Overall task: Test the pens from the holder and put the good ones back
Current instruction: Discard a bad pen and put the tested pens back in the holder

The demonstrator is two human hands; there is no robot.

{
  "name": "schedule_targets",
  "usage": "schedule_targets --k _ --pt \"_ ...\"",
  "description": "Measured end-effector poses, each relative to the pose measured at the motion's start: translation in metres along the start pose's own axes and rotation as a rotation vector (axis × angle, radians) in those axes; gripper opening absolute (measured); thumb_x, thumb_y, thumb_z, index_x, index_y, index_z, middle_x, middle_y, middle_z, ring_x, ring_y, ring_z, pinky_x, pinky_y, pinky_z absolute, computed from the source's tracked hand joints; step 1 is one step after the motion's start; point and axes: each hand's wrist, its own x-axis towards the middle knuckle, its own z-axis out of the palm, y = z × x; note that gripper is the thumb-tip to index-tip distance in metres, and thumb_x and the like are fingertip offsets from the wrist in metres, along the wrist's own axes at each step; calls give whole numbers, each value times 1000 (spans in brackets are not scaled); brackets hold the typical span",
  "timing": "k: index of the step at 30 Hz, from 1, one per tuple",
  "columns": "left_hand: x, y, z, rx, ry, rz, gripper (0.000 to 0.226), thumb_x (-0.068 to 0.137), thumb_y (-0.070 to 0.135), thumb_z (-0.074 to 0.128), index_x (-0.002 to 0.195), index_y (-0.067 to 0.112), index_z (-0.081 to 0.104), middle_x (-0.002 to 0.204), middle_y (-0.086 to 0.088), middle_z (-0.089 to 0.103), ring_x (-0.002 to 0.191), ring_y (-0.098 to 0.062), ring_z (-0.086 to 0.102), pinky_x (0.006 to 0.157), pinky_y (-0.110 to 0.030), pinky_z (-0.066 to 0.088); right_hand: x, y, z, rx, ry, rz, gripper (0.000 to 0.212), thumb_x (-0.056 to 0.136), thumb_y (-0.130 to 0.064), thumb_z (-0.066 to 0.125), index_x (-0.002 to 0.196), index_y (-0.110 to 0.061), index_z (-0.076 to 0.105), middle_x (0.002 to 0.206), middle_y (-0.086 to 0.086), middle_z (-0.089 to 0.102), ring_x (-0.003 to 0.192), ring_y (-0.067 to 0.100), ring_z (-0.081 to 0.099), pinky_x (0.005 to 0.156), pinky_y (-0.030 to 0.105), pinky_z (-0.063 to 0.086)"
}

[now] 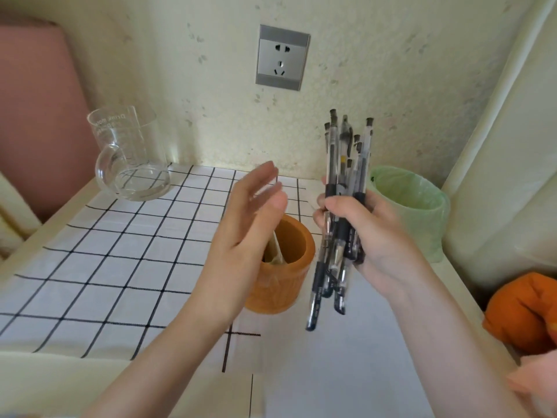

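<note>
A small table stands against a speckled cream wall, and most of its top is covered by a white cloth with a black grid. A plain white sheet of paper lies over the near right part of the cloth. A grey wall socket sits on the wall above the table. At the back left corner of the table stands a clear glass jug with a little water in it and white lettering near its rim. At the back right is a small bin lined with a pale green bag.

Near the middle of the table the orange pen holder stands upright, a round pot with a faceted lower wall. Inside it a pale, flat slip leans against the rim; I cannot tell what it is.

The pens are out of the holder, a bundle of clear-barrelled ones with dark grips and dark caps. The right hand has its fingers and thumb wrapped tight round the middle of the bundle, holding it nearly upright just to the right of the holder, above the paper, some ends poking up and others hanging below the fist. The left hand is spread wide, fingers straight and blurred, holding nothing; it hovers in front of and above the holder's mouth.
</note>
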Motion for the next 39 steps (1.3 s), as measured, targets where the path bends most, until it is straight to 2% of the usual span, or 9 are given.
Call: schedule_targets --k 4,8,13,15,21,25,28,33,39 --pt "-2 5 9 -98 -188 -244 78 65 69 61 135 42 39 130 20 53 120 -1 51 104 -37 39 -2 3 26 99 -30 22 14 82 -11 64 95 -6 62 72 5 64 64 15 63 56 29 51" --pt "-4 19 3 -137 -124 -225 77 65 59 64 135 44 37 124 21 58 113 5 55 96 -28 45 -2 3 41 185 -28 -29 20 80 -11 65 98 -3 61 65 4 61 59 16 60 56 28 49" --pt "-4 31 4 -201 -372 -442 50 76 59 61 121 40 53 117 8 64 101 -14 66 75 -37 57 -3 -4 49 260 86 -55 6 84 -10 61 90 -7 60 62 0 62 54 10 59 52 25 49" --pt "5 35 8 -231 -381 -506 47 85 52 53 127 31 52 130 2 57 111 -22 61 81 -37 56 -4 -6 49 277 127 -68 5 84 -10 62 88 -9 59 63 0 62 55 9 60 50 24 49" --pt "-9 20 2 -548 -179 -671 74 87 64 25 120 6 58 101 -10 69 89 -24 67 77 -38 55 -5 -3 52 306 211 -136 6 85 -10 63 90 -11 59 68 2 58 59 10 58 50 23 45" --pt "-10 22 11 -678 -22 -657 68 91 59 29 123 5 55 113 -13 67 108 -26 63 95 -43 48 -8 -2 57 357 190 -151 15 82 -8 64 96 -8 57 73 9 58 61 17 56 55 29 47" --pt "-11 23 14 -721 117 -651 59 92 54 31 116 9 61 106 -11 71 104 -22 66 84 -36 51 -16 2 68 340 110 -199 26 78 -3 62 101 -2 50 65 10 62 62 22 60 58 33 50" --pt "-12 26 11 -736 275 -648 54 94 50 32 107 9 64 75 -6 72 58 -15 69 55 -24 48 -33 6 80 331 23 -103 23 82 5 60 103 -2 52 62 13 65 65 31 67 61 36 57" --pt "-13 28 9 -764 399 -600 44 94 44 40 79 13 67 74 -3 74 62 -14 71 55 -27 48 -40 15 87 174 -7 7 39 68 -12 76 101 2 61 73 12 69 65 17 69 55 27 52"
